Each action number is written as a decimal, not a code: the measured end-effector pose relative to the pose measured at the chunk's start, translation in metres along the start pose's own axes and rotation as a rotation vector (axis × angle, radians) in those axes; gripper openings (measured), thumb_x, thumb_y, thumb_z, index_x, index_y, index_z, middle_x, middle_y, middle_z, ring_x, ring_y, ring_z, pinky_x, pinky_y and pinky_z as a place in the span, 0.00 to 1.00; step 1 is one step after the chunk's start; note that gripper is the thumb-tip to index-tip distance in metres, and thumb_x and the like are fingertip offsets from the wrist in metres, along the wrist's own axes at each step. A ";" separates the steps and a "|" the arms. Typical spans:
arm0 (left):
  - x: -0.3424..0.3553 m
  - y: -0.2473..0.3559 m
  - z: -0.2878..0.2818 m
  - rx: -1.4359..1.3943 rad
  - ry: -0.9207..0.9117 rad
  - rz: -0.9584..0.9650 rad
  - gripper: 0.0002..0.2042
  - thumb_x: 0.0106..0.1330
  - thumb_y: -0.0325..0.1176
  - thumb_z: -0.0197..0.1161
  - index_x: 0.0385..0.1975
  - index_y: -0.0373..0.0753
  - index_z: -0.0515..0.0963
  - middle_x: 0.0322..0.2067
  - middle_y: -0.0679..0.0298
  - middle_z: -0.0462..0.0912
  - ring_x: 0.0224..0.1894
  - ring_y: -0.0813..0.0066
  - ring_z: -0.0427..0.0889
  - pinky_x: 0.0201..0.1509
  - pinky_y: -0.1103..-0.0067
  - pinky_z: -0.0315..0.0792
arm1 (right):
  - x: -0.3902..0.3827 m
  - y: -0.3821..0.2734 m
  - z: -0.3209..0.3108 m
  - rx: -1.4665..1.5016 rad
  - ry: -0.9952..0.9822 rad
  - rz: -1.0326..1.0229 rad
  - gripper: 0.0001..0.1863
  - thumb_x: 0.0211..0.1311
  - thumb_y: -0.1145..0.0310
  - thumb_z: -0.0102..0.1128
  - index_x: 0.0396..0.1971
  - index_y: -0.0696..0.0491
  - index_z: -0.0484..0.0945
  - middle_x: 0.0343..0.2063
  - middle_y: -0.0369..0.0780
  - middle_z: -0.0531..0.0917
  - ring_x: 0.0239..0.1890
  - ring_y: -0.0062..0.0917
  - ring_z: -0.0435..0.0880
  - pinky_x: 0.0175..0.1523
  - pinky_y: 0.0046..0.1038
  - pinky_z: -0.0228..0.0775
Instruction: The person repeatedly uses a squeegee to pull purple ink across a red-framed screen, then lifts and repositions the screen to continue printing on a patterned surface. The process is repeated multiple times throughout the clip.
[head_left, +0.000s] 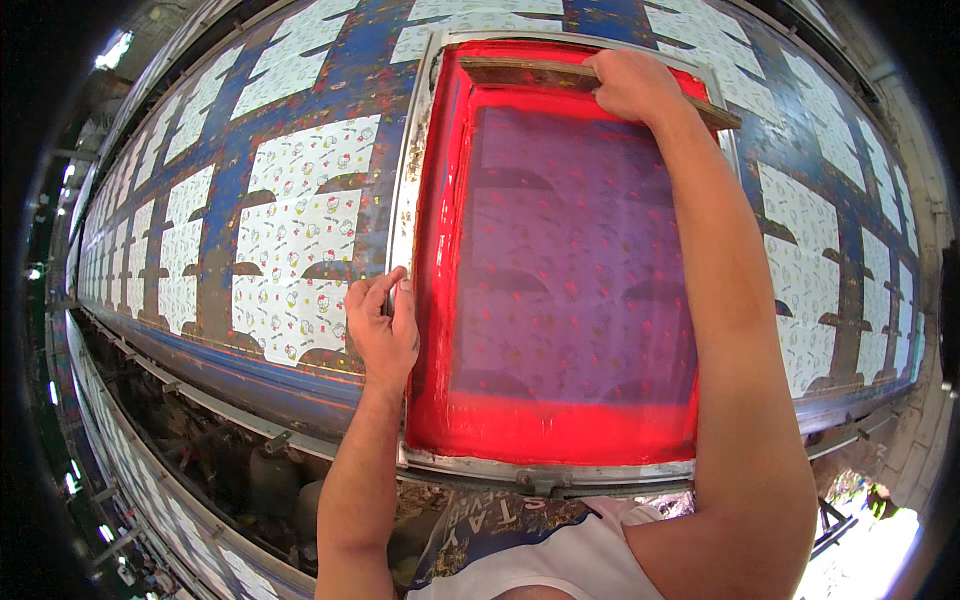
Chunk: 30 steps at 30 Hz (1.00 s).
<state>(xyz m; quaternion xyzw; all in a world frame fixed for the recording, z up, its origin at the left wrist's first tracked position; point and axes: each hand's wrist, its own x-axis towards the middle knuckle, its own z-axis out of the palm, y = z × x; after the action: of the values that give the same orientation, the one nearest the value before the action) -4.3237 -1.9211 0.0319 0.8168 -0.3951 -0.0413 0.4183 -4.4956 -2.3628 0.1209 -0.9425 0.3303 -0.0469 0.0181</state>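
In front of me a screen-printing frame [403, 210] with a metal rim lies on the long table. Bright red ink [560, 435] borders its purplish mesh [580, 250], through which a printed pattern shows faintly. My right hand [638, 86] grips a wooden squeegee [530, 72] that lies crosswise near the frame's far end, with red ink along it. The squeegee's lower edge is hidden in the ink. At the frame's left side, my left hand [383, 318] touches the metal rim, thumb and fingers apart and pointing away from me.
Patterned white fabric pieces [300, 240] lie in rows across the blue, ink-stained table [390, 150] on both sides of the frame. A metal rail [225, 412] runs along the table's near edge. Another table with similar pieces [130, 450] stands at the lower left.
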 end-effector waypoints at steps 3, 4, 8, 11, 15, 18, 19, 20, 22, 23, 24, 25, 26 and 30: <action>0.001 0.005 -0.001 -0.004 -0.016 -0.047 0.11 0.75 0.31 0.69 0.49 0.34 0.91 0.43 0.54 0.87 0.52 0.55 0.82 0.61 0.64 0.75 | 0.000 -0.006 -0.007 -0.010 -0.082 0.024 0.18 0.58 0.69 0.61 0.46 0.54 0.91 0.46 0.55 0.92 0.52 0.54 0.91 0.58 0.54 0.83; 0.002 0.006 -0.002 0.029 -0.017 -0.023 0.11 0.75 0.31 0.69 0.49 0.34 0.91 0.43 0.54 0.87 0.52 0.55 0.82 0.61 0.64 0.75 | -0.005 -0.009 -0.009 0.010 -0.089 0.007 0.18 0.57 0.69 0.61 0.46 0.54 0.91 0.46 0.56 0.91 0.52 0.54 0.91 0.59 0.54 0.83; 0.000 0.005 -0.004 0.062 -0.015 0.019 0.11 0.75 0.33 0.69 0.49 0.34 0.91 0.42 0.52 0.87 0.51 0.53 0.82 0.60 0.62 0.75 | -0.045 -0.030 -0.021 0.051 -0.142 -0.020 0.20 0.56 0.68 0.61 0.47 0.54 0.92 0.46 0.56 0.92 0.52 0.53 0.92 0.58 0.53 0.84; -0.002 -0.001 -0.003 0.050 0.013 0.068 0.11 0.75 0.35 0.69 0.49 0.35 0.91 0.42 0.52 0.87 0.51 0.51 0.82 0.60 0.61 0.75 | -0.090 -0.057 -0.029 0.061 -0.185 -0.030 0.19 0.55 0.68 0.64 0.46 0.50 0.93 0.44 0.54 0.92 0.51 0.52 0.93 0.57 0.53 0.85; -0.004 -0.013 0.001 0.080 0.096 0.176 0.12 0.75 0.37 0.70 0.48 0.36 0.91 0.41 0.52 0.87 0.52 0.49 0.82 0.61 0.60 0.75 | -0.159 -0.099 -0.041 0.035 -0.255 -0.029 0.18 0.55 0.68 0.65 0.46 0.47 0.93 0.43 0.52 0.93 0.49 0.50 0.93 0.57 0.54 0.85; -0.005 -0.022 0.004 0.080 0.131 0.207 0.12 0.74 0.37 0.70 0.47 0.37 0.92 0.41 0.52 0.89 0.51 0.47 0.83 0.62 0.59 0.74 | -0.211 -0.131 -0.048 0.041 -0.280 -0.020 0.18 0.54 0.70 0.63 0.45 0.46 0.92 0.40 0.51 0.93 0.48 0.51 0.92 0.54 0.54 0.84; -0.004 -0.025 0.004 0.048 0.132 0.224 0.12 0.73 0.37 0.70 0.46 0.37 0.92 0.41 0.51 0.89 0.50 0.47 0.84 0.62 0.59 0.74 | -0.226 -0.142 -0.050 0.044 -0.293 -0.011 0.18 0.54 0.71 0.62 0.44 0.46 0.92 0.39 0.51 0.92 0.47 0.52 0.92 0.53 0.55 0.84; -0.003 -0.027 0.003 0.029 0.125 0.233 0.11 0.73 0.37 0.70 0.46 0.37 0.92 0.41 0.51 0.89 0.50 0.46 0.84 0.62 0.59 0.74 | -0.242 -0.152 -0.052 0.040 -0.291 -0.002 0.18 0.54 0.71 0.62 0.45 0.45 0.92 0.38 0.50 0.92 0.47 0.51 0.92 0.53 0.55 0.84; -0.002 -0.032 0.003 -0.031 0.078 0.177 0.12 0.73 0.37 0.69 0.45 0.36 0.92 0.42 0.49 0.91 0.48 0.45 0.86 0.62 0.58 0.74 | -0.273 -0.172 -0.054 0.029 -0.306 0.029 0.19 0.55 0.71 0.63 0.46 0.44 0.92 0.38 0.50 0.93 0.47 0.51 0.92 0.54 0.54 0.84; -0.001 -0.033 0.003 -0.015 0.089 0.189 0.12 0.73 0.37 0.69 0.45 0.36 0.92 0.42 0.49 0.91 0.49 0.46 0.86 0.62 0.58 0.74 | -0.288 -0.182 -0.055 0.039 -0.312 0.028 0.20 0.54 0.72 0.63 0.47 0.44 0.93 0.38 0.49 0.93 0.47 0.51 0.92 0.54 0.54 0.84; -0.001 -0.035 0.004 -0.001 0.095 0.190 0.12 0.73 0.37 0.69 0.45 0.36 0.92 0.42 0.49 0.91 0.49 0.46 0.86 0.62 0.58 0.74 | -0.302 -0.191 -0.056 0.051 -0.317 0.028 0.21 0.54 0.72 0.63 0.48 0.43 0.93 0.38 0.49 0.93 0.47 0.50 0.92 0.54 0.54 0.84; -0.001 -0.036 0.005 0.012 0.096 0.189 0.13 0.72 0.37 0.69 0.45 0.35 0.92 0.42 0.49 0.91 0.50 0.46 0.86 0.62 0.58 0.74 | -0.317 -0.200 -0.057 0.062 -0.327 0.033 0.22 0.54 0.73 0.64 0.49 0.42 0.93 0.39 0.49 0.93 0.47 0.50 0.92 0.54 0.53 0.84; 0.000 -0.037 0.005 0.012 0.103 0.217 0.14 0.72 0.39 0.69 0.45 0.36 0.93 0.43 0.48 0.92 0.50 0.46 0.87 0.63 0.58 0.74 | -0.333 -0.209 -0.057 0.070 -0.319 0.036 0.23 0.53 0.73 0.64 0.50 0.42 0.93 0.39 0.48 0.93 0.47 0.49 0.92 0.54 0.53 0.84; 0.002 -0.040 0.009 0.064 0.088 0.212 0.16 0.70 0.42 0.69 0.47 0.37 0.93 0.45 0.48 0.91 0.51 0.47 0.86 0.64 0.58 0.75 | -0.391 -0.240 -0.056 0.090 -0.302 0.052 0.23 0.52 0.74 0.66 0.50 0.43 0.94 0.41 0.47 0.92 0.47 0.47 0.92 0.53 0.51 0.84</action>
<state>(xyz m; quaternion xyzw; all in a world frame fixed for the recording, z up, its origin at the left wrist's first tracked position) -4.3019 -1.9145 -0.0016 0.7845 -0.4616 0.0517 0.4109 -4.6562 -1.9318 0.1620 -0.9282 0.3458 0.0812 0.1108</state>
